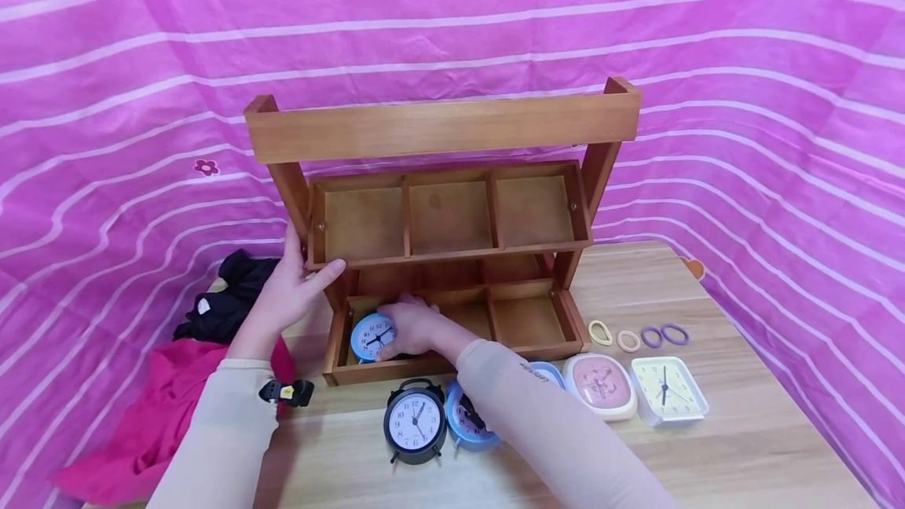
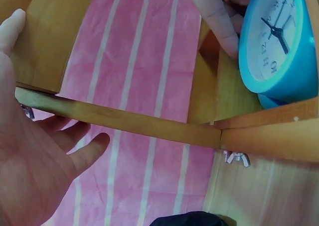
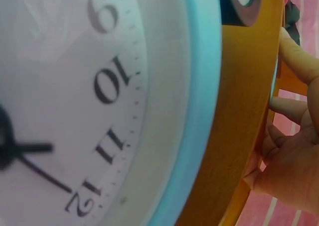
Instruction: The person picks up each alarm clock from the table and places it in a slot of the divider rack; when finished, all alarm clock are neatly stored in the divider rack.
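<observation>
Our right hand (image 1: 417, 324) grips blue clock (image 1: 369, 338) by its edge, inside left compartment of lower tray (image 1: 526, 324); our left hand (image 1: 288, 294) holds wooden rack (image 1: 445, 128) at left upright. Black clock (image 1: 415, 421) stands on table (image 1: 749, 454).

Clock (image 1: 366, 334): round, light-blue case, white dial, black numerals and pointers. It is located in the left compartment of the rack's lower tier, dial facing the front, partly covered by the right fingers (image 1: 410, 313), which grip its side.

Rack (image 1: 445, 129): brown wood, upright on the table, with two side posts, a top rail and two tiers of three compartments each. The left fingers (image 1: 291, 251) hold it at the left end of the upper tier.
</observation>
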A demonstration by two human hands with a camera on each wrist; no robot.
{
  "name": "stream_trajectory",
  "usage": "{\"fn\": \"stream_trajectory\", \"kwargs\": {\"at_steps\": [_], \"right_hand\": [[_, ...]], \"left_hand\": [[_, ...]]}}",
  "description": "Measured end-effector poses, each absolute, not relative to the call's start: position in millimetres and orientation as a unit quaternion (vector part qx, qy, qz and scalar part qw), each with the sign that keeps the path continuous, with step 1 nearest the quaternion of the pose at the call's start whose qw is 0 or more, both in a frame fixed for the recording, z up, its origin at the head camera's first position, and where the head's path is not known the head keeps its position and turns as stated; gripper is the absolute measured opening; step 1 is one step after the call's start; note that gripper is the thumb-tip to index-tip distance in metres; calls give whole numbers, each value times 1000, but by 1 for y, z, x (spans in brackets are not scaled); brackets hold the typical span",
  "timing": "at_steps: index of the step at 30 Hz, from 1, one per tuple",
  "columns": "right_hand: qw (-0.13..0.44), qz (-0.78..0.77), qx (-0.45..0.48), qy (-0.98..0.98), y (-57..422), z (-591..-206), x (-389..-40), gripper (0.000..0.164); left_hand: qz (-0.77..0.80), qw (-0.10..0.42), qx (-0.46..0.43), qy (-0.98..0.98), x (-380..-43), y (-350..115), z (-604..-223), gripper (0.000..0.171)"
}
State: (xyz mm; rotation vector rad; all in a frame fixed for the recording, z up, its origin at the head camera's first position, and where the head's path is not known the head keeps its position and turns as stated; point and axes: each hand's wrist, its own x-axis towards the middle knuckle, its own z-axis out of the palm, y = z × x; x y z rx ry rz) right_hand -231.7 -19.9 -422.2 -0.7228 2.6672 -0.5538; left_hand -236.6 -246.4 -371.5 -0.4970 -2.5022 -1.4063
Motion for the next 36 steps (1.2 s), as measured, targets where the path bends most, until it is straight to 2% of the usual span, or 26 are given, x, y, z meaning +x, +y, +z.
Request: {"fn": "stream_trajectory", "kwargs": {"at_steps": [11, 22, 28, 32, 36], "right_hand": [[133, -259, -286, 913, 8, -396, -223, 84], [86, -213, -322, 918, 38, -376, -192, 93], [98, -223, -353, 903, 50, -381, -174, 97], [127, -216, -417, 874, 59, -385, -167, 104], [129, -195, -466, 853, 64, -392, -162, 109]], "left_hand": [[-469, 127, -178, -856, -235, -246, -369, 94], [-484, 128, -172, -848, -236, -242, -370, 98], [-482, 121, -159, -853, -236, -241, -371, 95], [-481, 130, -157, -853, -236, -242, -373, 92], [-482, 136, -157, -851, -237, -242, -375, 91]]}}
